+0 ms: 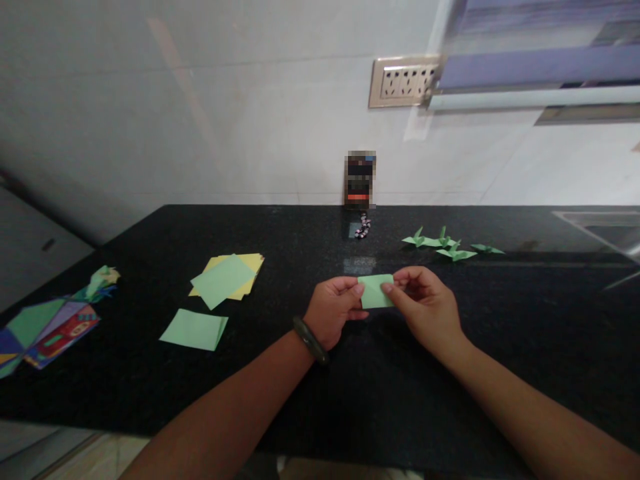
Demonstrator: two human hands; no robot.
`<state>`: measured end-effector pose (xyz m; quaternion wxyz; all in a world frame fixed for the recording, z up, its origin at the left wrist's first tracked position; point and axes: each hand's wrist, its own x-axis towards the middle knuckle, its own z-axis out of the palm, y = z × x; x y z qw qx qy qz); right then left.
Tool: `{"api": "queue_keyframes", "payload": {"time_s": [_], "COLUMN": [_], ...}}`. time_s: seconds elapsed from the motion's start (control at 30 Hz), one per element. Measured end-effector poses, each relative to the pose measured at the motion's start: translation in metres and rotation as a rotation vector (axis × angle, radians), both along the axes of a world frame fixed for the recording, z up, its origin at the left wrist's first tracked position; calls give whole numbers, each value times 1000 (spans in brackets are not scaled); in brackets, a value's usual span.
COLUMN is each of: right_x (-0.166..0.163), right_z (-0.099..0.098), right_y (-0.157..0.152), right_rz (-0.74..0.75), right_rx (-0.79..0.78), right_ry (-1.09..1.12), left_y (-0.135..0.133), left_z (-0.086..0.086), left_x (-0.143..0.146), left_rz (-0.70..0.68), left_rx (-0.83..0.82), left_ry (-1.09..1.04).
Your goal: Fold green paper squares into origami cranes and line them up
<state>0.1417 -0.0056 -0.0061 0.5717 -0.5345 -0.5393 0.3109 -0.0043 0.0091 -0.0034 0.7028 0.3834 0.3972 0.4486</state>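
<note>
We pinch a small folded green paper [377,293] at its two ends, our left hand [334,308] and right hand [431,312] each clamped on it with thumb and fingers, over the middle of the black countertop [350,407]. At far right we see the rim of a sink [577,220], but cannot tell its contents. Left lie a stack of green and yellow sheets [225,277] and, nearer, a folded green sheet [190,330]; green paper cranes [454,254] sit far right of our hands.

The light-green paper [375,292] is a small rectangle, held crosswise.
</note>
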Motion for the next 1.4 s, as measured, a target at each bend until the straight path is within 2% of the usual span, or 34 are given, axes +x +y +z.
{"api": "queue_keyframes", "payload": {"time_s": [0.17,0.4,0.67,0.9,1.03,1.13,1.4], "right_x": [1,0,2,6,7,7,8], "right_z": [-2,-1,-2,2,1,0,-1], "right_y": [0,3,0,0,1,2,2], "right_rz": [0,74,46,152,171,162,221], "right_rx": [-6,-20,-21,61,-5,-53,-31], "right_ry": [-7,101,-7,-164,-142,-149,-187], "left_y": [0,1,1,-2,-3,-3,-3], "left_z": [-1,-5,-5,-1,0,0,1], "left_x": [1,-1,-1,-1,-2,-2,0], "left_rz": [33,-16,-18,-75,-130,-111,-70], "left_rx": [39,86,99,118,143,128,122], "left_ry": [-3,-3,6,80,110,100,168]}}
